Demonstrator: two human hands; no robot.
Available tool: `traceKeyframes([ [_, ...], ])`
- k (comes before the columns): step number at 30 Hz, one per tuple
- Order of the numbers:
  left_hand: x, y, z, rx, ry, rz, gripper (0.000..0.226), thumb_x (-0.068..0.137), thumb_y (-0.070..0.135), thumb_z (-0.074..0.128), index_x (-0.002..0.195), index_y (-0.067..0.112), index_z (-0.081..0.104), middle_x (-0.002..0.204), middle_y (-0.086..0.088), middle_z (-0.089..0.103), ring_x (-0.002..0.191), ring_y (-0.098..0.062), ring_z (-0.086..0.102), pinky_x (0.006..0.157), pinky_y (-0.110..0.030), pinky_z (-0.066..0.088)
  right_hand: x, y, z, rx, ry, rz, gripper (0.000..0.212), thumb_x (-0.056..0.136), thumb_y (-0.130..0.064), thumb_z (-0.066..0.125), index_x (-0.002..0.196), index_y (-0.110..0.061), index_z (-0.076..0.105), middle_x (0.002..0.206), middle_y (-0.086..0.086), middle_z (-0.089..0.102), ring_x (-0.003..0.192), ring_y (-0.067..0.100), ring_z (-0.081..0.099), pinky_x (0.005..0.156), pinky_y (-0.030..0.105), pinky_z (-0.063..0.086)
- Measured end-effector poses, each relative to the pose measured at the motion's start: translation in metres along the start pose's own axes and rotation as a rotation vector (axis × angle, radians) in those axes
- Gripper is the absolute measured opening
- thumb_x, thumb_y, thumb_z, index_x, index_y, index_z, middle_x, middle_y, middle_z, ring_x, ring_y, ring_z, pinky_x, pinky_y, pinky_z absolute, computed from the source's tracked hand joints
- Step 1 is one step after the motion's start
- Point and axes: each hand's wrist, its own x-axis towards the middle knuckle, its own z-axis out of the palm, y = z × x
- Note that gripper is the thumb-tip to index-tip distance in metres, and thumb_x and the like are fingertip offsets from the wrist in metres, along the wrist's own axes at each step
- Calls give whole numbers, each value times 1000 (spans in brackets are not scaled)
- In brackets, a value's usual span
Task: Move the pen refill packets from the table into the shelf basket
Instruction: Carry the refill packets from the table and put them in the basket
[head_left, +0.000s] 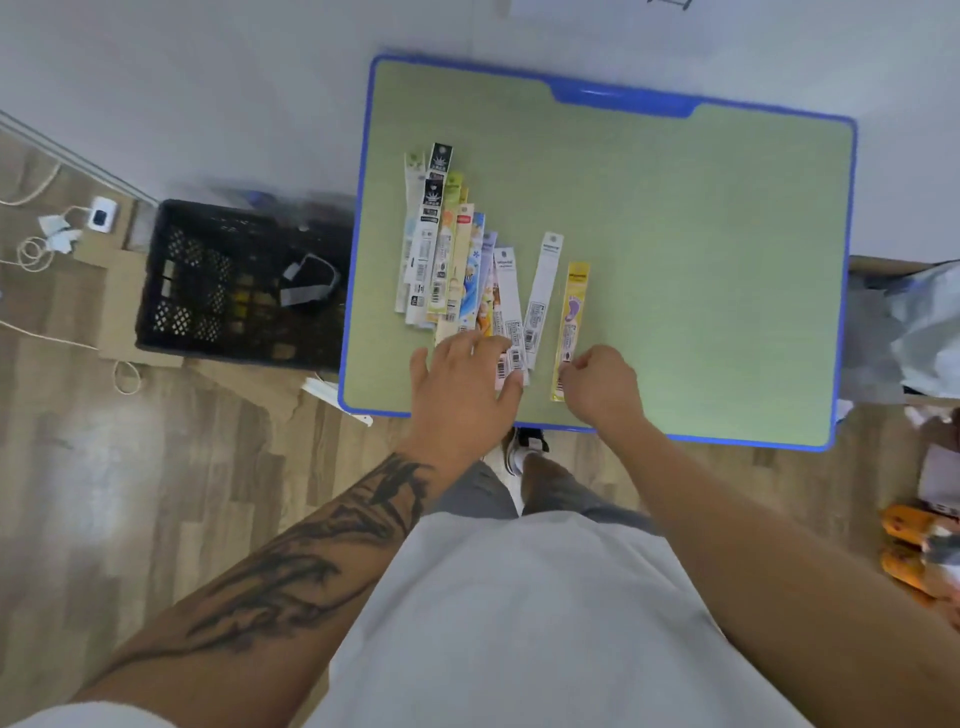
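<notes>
Several long pen refill packets lie fanned out on the left part of a green table with a blue rim. My left hand lies flat with spread fingers on the near ends of the middle packets. A yellow packet lies apart at the right of the fan. My right hand pinches its near end with curled fingers. A white packet lies between the two hands. A black lattice basket stands on the floor left of the table.
Inside the black basket lies a grey object. White cables and a charger trail over the wooden floor at far left. Bags and orange items crowd the right edge. My legs and a shoe are under the table's near edge.
</notes>
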Motion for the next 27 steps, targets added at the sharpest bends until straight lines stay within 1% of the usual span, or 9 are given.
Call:
traceKeyframes([
  [2, 4, 6, -2, -278, 5, -41, 37, 101, 46, 50, 130, 28, 64, 130, 4, 65, 121, -18, 59, 108, -43, 42, -8, 2, -9, 98, 35, -16, 15, 97, -24, 61, 92, -10, 62, 87, 5, 65, 89, 31, 60, 72, 33, 40],
  [5, 11, 14, -8, -697, -77, -181, 20, 101, 38, 62, 113, 25, 72, 105, 10, 73, 96, -7, 67, 90, -30, 53, -31, -5, -22, 319, 13, -86, 19, 95, -25, 71, 83, -14, 62, 77, 3, 70, 76, 25, 66, 71, 36, 50],
  [10, 21, 13, -29, -1019, -150, -310, 23, 94, 44, 73, 107, 25, 76, 95, 7, 78, 88, -13, 71, 84, -30, 56, -79, -26, -32, 413, -126, -224, 17, 95, -23, 75, 85, -17, 62, 64, -7, 71, 56, 3, 61, 57, 17, 46],
  [15, 20, 0, -46, -1092, -181, -303, 6, 96, 31, 74, 92, 25, 74, 77, 17, 73, 72, 2, 65, 72, -18, 50, -87, -40, -26, 362, -205, -254, 17, 94, -28, 76, 85, -19, 65, 72, 0, 74, 58, 11, 61, 58, 24, 49],
  [18, 19, -6, -49, -1093, -149, -372, 9, 98, 26, 71, 91, 21, 74, 77, 10, 72, 71, -4, 63, 77, -31, 55, -71, -49, -24, 386, -239, -221, 21, 97, -39, 70, 89, -20, 67, 79, -3, 76, 65, 8, 66, 64, 28, 52],
  [20, 21, -11, -51, -1087, -141, -427, 11, 101, 25, 67, 97, 18, 74, 90, -2, 77, 81, -14, 67, 84, -41, 58, -48, -55, -19, 369, -156, -172, 23, 98, -47, 66, 95, -24, 65, 84, -3, 76, 73, 10, 69, 66, 30, 51],
  [22, 23, -17, -50, -1065, -140, -459, 10, 101, 22, 65, 102, 16, 74, 96, -5, 78, 86, -19, 67, 84, -43, 58, -19, -61, -12, 275, -54, -137, 29, 98, -50, 61, 107, -23, 62, 97, -2, 74, 86, 18, 69, 70, 32, 47],
  [24, 26, -22, -49, -1048, -142, -465, 7, 100, 17, 66, 99, 18, 73, 87, 2, 76, 79, -15, 66, 77, -37, 54, 5, -68, -6, 141, 25, -113, 34, 100, -46, 59, 116, -16, 57, 106, 1, 68, 94, 24, 64, 74, 33, 43],
  [27, 30, -28, -46, -1040, -141, -462, 12, 98, 11, 67, 93, 21, 71, 78, 9, 74, 70, -6, 66, 73, -30, 53, 27, -78, 0, 4, 102, -69, 30, 99, -40, 59, 110, -13, 54, 101, 1, 61, 89, 26, 55, 73, 35, 41],
])
